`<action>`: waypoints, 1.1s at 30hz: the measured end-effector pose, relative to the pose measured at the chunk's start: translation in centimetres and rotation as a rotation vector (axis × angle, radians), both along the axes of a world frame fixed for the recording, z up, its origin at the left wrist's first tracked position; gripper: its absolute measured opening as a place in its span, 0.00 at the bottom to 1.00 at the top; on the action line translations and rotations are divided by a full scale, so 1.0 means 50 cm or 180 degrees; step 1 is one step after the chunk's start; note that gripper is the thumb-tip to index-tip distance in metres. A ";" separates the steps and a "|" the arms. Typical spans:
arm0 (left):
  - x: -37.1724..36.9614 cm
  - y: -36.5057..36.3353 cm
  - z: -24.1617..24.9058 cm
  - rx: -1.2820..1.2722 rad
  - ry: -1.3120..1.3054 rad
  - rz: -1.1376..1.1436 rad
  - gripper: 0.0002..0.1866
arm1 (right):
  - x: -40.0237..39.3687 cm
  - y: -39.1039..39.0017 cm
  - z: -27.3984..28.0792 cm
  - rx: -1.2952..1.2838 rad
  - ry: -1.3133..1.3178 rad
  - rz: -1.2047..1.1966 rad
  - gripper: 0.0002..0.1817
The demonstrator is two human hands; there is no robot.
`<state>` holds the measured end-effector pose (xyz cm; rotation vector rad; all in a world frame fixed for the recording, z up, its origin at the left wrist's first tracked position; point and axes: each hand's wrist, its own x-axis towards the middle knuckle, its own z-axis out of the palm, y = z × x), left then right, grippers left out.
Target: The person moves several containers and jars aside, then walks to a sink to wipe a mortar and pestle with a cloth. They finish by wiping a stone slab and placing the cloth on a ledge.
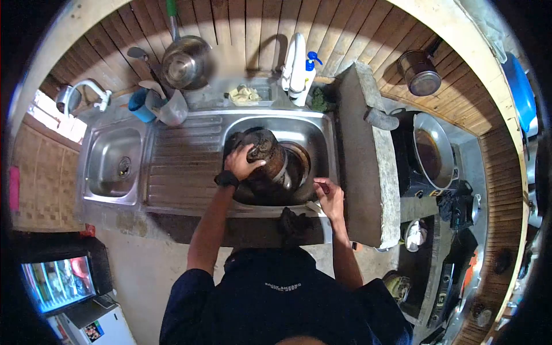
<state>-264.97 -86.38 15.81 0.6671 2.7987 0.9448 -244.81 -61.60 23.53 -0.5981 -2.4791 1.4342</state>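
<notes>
My left hand (243, 164), with a black watch on the wrist, grips a dark, blackened pot (265, 150) that lies tilted in the right sink basin (313, 129). Its thumb and fingers spread over the pot's side. Beside the pot, a round metal lid or pan (299, 163) leans in the same basin. My right hand (329, 195) is over the basin's front right corner, apart from the pot, with its fingers curled together. Whether anything small is between those fingers is hidden. A dark cloth (295, 223) hangs on the front edge below the basin.
A ribbed drainboard (184, 158) joins a second basin (117, 164) at left. Behind are a white faucet (294, 60), a blue-topped bottle (309, 75) and plastic cups (171, 109). A concrete divider (368, 167) stands right, beside a wok (434, 150) on a stove.
</notes>
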 end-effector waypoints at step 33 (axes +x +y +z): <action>0.232 -0.066 0.118 0.3739 -0.1191 0.1298 0.26 | -0.084 -0.269 0.114 0.1055 0.1275 0.0224 0.30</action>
